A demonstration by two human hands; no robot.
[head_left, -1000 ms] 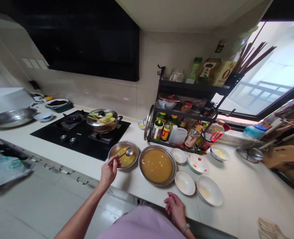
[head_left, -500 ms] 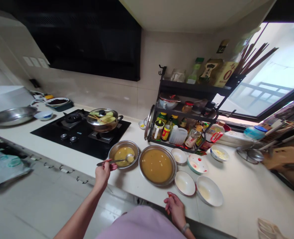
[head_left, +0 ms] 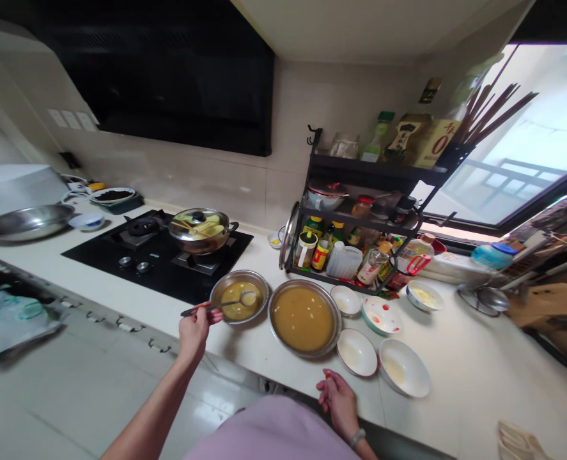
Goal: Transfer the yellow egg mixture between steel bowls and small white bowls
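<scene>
My left hand (head_left: 197,329) is closed around the dark handle of a metal ladle (head_left: 248,298). The ladle's bowl, with pale liquid in it, is over a smaller metal basin (head_left: 241,278) of yellowish liquid. Just right of it stands a larger metal basin (head_left: 304,317) of brown liquid with a few pale bits floating. My right hand (head_left: 338,399) rests low at the counter's front edge, its fingers curled. A small reddish-orange spot shows at its fingertips, too small to name. Nearest this hand is a white bowl (head_left: 357,352) with a little pale residue.
A lidded pan (head_left: 199,231) sits on the black stove (head_left: 120,252). Behind the basins stands a black rack (head_left: 372,220) full of bottles and jars. More bowls, among them a large white bowl (head_left: 404,367), are at the right. A wide metal pan (head_left: 24,222) lies far left.
My left hand has shifted slightly left and toward me, and the ladle's bowl has moved a little left and up over the smaller basin. My right hand has stayed in place.
</scene>
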